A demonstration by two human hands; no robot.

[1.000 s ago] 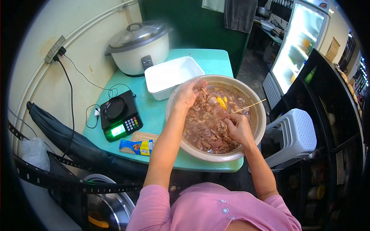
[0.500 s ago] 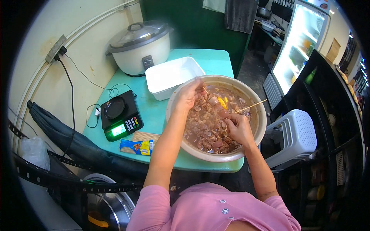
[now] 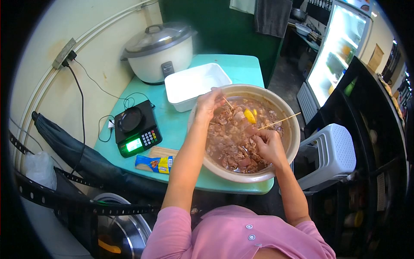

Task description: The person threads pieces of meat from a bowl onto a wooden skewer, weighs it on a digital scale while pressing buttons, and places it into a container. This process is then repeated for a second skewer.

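A wide, pale bowl (image 3: 293,149) full of raw sliced meat (image 3: 235,149) in brownish liquid sits at the table's front right. Over its left rim is my left hand (image 3: 208,105), fingers closed around a thin wooden skewer (image 3: 228,102). My right hand (image 3: 271,147) reaches into the bowl from the right, fingertips pinched on a piece of meat (image 3: 251,130). Just above this hand a second skewer (image 3: 282,120) slants out over the right rim; its inner end is hidden by meat. Yellow pieces (image 3: 249,115) lie among the meat between the hands.
Behind the bowl stands a white rectangular tub (image 3: 183,103), with a rice cooker (image 3: 161,56) further back. A lit digital scale (image 3: 138,129) and a packet of skewers (image 3: 154,164) are to the left. A white plastic stool (image 3: 332,149) stands right of the turquoise table (image 3: 241,69).
My left hand has shifted slightly up and back, showing more of its skewer. My right hand stays low in the meat. The view has moved a little.
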